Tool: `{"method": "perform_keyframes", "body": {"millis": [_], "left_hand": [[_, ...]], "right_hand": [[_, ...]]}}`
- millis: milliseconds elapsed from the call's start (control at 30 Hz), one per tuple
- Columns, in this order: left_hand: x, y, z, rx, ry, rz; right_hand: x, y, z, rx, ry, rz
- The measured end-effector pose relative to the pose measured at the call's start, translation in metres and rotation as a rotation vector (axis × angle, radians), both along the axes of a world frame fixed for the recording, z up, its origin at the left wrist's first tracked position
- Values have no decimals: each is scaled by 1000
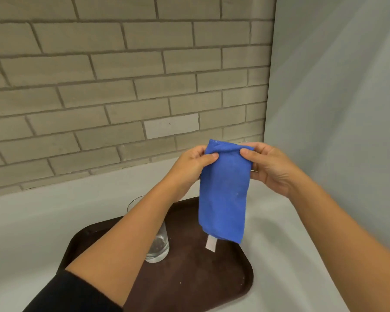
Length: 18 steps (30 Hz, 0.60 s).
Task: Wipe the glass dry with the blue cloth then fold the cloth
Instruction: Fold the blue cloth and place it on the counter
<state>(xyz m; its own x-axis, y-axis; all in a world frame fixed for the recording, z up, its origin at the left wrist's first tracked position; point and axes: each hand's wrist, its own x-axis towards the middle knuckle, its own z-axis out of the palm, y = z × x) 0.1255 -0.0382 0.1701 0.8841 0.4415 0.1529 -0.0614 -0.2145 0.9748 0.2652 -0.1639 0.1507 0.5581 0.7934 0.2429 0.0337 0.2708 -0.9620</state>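
The blue cloth (223,194) hangs folded in the air above the tray, a white label dangling from its lower edge. My left hand (189,167) pinches its top left corner and my right hand (268,165) pinches its top right corner. The clear glass (158,244) stands upright on the left part of the dark brown tray (189,278), partly hidden behind my left forearm.
The tray lies on a white table surface (32,233). A grey brick wall (122,86) rises behind it and a pale sheet (336,109) hangs on the right.
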Motion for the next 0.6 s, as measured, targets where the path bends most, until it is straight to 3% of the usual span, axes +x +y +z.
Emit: {"method": "perform_keyframes", "body": {"millis": [267,400,500,600], "left_hand": [[52,-37,-57,-408,134,-184],[81,-37,-95,-509,240,-101],[102,-26,-126,-339,370,99],[123,-2,-150,133,505,199]], "right_hand": [[51,-46,-17,-334,-50,1],[73,-34,-48,-550,1,-33],[87,-12,-80,-678,15,-64],[103,13,-116,-725,-9,-140]]}}
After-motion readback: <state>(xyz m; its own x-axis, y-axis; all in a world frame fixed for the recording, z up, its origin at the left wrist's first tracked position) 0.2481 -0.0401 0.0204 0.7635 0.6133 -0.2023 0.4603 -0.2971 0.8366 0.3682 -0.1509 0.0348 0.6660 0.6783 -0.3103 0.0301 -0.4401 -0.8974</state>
